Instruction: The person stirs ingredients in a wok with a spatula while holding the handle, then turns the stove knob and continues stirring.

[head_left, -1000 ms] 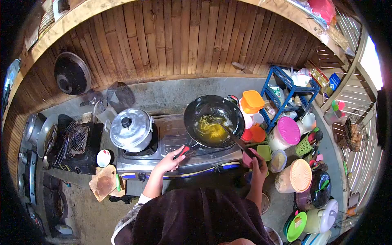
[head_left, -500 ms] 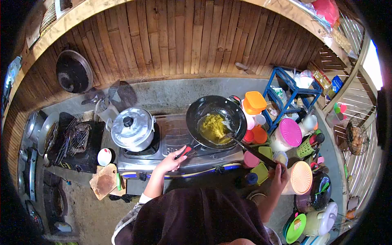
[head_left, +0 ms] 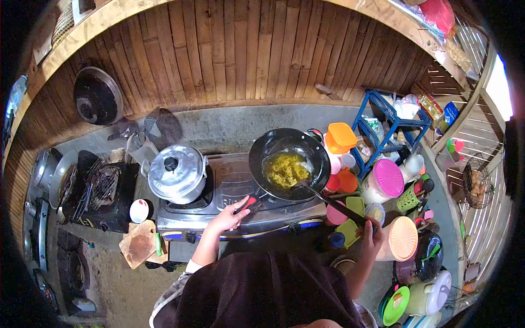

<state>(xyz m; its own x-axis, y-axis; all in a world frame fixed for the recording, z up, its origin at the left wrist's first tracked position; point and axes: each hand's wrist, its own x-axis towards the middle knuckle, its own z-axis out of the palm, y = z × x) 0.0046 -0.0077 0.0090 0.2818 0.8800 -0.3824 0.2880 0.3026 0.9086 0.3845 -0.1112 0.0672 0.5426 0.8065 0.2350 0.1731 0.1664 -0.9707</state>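
My left hand (head_left: 225, 220) is closed round the black-and-red handle (head_left: 248, 204) of a dark wok (head_left: 263, 143), which sits on the right side of the gas stove (head_left: 235, 183). Yellow food (head_left: 285, 170) lies in oil at the bottom of the wok, with bubbles along its edge. In my right hand (head_left: 373, 239) is the long dark handle of a spatula (head_left: 339, 208). Its blade dips into the wok by the lower right of the food, partly hidden there. On the stove's left side stands a lidded silver pot (head_left: 174, 174).
Orange (head_left: 342, 138) and pink-lidded (head_left: 389, 177) containers crowd the right, near a blue rack (head_left: 377, 136). A peach-lidded tub (head_left: 403, 239) stands beside my right hand. Left of the stove are a cutting board (head_left: 138, 244) with a green-handled knife (head_left: 158, 244), and a charcoal grill (head_left: 104, 188).
The spatula's blade has shifted slightly in the wok, and the yellow food is gathered lower and more bunched. My right hand has moved a little; my left hand stays on the wok handle.
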